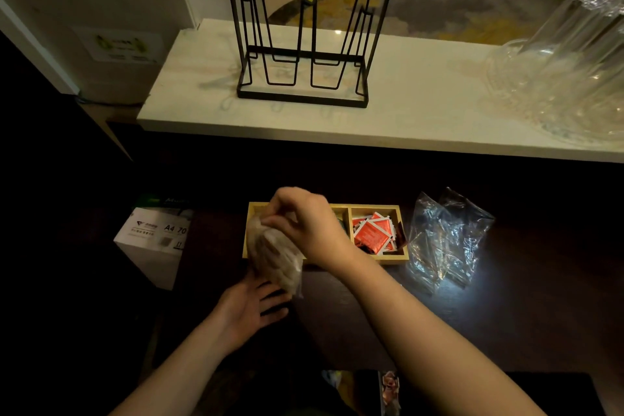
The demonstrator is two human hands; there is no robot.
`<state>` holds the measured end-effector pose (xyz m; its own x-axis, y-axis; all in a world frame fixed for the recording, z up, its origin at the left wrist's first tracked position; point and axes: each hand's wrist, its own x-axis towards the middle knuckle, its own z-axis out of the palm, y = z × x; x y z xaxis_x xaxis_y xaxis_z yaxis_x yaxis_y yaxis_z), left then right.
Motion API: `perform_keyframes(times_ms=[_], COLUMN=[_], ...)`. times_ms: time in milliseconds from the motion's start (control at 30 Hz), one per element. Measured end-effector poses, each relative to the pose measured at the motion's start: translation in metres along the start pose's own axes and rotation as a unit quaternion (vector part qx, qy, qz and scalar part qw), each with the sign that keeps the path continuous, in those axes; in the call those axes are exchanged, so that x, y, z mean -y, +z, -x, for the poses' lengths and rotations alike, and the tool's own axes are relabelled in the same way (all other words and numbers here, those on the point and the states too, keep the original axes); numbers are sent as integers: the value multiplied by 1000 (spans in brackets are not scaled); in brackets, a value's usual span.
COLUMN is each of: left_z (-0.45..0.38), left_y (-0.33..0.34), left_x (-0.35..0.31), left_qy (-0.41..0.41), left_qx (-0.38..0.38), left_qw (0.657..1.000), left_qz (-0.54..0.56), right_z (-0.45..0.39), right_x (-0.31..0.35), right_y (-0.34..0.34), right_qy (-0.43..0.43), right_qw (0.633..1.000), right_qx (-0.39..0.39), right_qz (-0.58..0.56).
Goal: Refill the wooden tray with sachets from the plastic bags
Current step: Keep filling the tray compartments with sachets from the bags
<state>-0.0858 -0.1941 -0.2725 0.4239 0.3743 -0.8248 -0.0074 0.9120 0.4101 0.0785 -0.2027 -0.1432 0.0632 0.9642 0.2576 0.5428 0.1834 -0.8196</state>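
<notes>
A wooden tray [378,208] with compartments lies on the dark counter. Its right compartment holds several red sachets [373,233]. Over its left compartment hangs a clear plastic bag of pale brown sachets [275,255]. My right hand [304,223] pinches the top of that bag from above. My left hand [251,306] is under the bag's lower end, fingers spread against it. The tray's left and middle compartments are mostly hidden by the bag and my right hand.
An empty crumpled plastic bag [445,240] lies right of the tray. A white A4 paper box [152,240] stands to the left. On the raised marble ledge [422,111] are a black wire rack [304,37] and wrapped clear glassware [570,61].
</notes>
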Motion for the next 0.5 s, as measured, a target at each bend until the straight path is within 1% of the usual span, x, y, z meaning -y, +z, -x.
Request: perform_keyframes(times_ms=[100,167,300,367,500], left_z=[6,13,27,32,45], left_y=[-5,-8,-7,-7,-18], left_x=[-12,-24,-52,-65,-91], left_qy=[85,142,224,275,352], left_qx=[-43,-59,-96,-136,-204], left_qw=[995,988,967,942,884], left_qz=[16,7,-74,-135,-230], right_z=[-11,-16,-21,-22,-18], right_x=[7,9,4,-5,-34], right_y=[-13,-22,-27,-24,-14], right_qy=[50,68,73,91,139], right_qw=[995,990,991,992,990], right_qx=[-25,-29,-8,2,-14], right_qz=[-88,-124,-110,-93,-34])
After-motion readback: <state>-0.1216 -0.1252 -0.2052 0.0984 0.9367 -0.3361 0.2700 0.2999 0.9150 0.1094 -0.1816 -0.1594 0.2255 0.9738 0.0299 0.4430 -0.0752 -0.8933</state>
